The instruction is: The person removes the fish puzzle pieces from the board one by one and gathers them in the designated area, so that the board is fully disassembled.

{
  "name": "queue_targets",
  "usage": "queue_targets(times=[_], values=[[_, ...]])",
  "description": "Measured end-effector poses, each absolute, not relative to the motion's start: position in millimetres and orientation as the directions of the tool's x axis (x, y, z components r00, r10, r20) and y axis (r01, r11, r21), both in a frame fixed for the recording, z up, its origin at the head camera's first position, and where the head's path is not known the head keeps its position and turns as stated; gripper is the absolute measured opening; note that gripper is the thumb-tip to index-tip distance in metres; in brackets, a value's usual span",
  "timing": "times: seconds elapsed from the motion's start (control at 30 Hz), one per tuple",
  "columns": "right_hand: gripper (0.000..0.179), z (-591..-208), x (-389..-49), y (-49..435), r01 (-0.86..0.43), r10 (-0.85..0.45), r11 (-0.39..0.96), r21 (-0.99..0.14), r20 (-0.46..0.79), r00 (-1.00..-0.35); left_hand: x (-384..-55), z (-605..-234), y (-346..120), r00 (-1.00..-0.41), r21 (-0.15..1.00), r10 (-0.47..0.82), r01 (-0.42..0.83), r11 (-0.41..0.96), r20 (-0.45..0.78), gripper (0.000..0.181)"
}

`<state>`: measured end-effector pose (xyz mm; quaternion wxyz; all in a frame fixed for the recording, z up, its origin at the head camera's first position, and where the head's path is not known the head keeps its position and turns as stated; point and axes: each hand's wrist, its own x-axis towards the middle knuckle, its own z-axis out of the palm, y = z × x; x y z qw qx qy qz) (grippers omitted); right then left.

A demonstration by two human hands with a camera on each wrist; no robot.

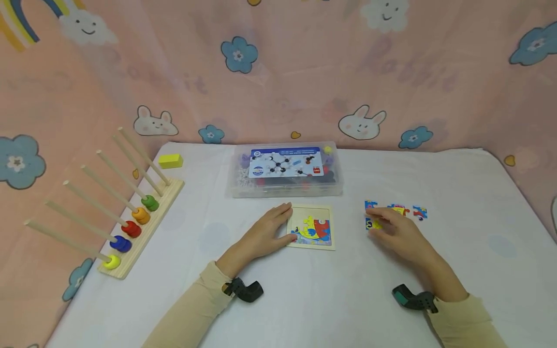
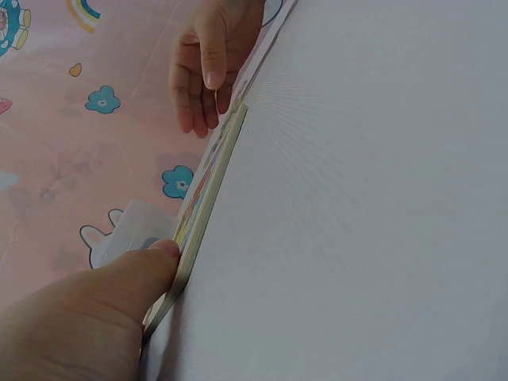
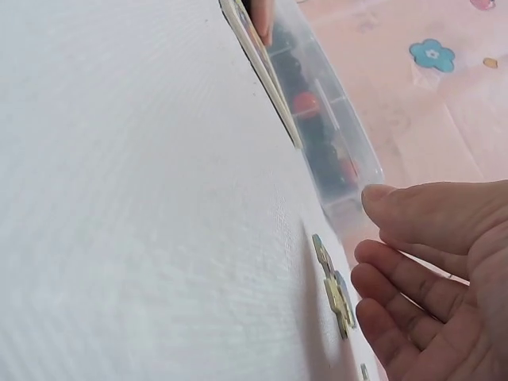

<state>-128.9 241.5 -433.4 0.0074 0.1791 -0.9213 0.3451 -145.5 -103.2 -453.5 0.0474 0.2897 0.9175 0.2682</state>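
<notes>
A small wooden puzzle board lies on the white table, with yellow, red and blue picture pieces set in its lower part. My left hand rests at the board's left side, its fingers straight by the upper corner and its thumb over the edge. Several loose puzzle pieces are on the table right of the board. Over them hovers my right hand, fingers loosely bent and thumb apart, with nothing between them. It partly hides the pieces in the head view; the right wrist view shows puzzle pieces just beyond the fingertips.
Behind the board stands a clear plastic case with a molecule-model label. At the left is a wooden peg rack with coloured rings. A yellow block lies near its far end. A pink patterned cloth hangs behind the table.
</notes>
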Motion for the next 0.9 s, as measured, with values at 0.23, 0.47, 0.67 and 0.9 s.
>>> queue_targets(times=[0.23, 0.47, 0.67, 0.9], values=[[0.046, -428, -125, 229, -0.326, -0.358, 0.679, -0.658, 0.091, -0.929, -146, -453, -100, -0.828, 0.510, 0.558, 0.507, 0.695, 0.062, 0.073], [0.047, -424, -128, 205, -0.349, -0.431, 0.633, -0.691, 0.060, -0.900, -146, -451, -100, -0.832, 0.504, 0.551, 0.503, 0.702, 0.061, 0.073], [0.048, -420, -133, 180, -0.335, -0.465, 0.599, -0.727, 0.025, -0.885, -145, -451, -101, -0.835, 0.503, 0.548, 0.500, 0.705, 0.061, 0.073], [0.047, -422, -140, 153, -0.334, -0.485, 0.576, -0.747, 0.017, -0.874, -146, -454, -103, -0.834, 0.504, 0.548, 0.500, 0.704, 0.062, 0.073]])
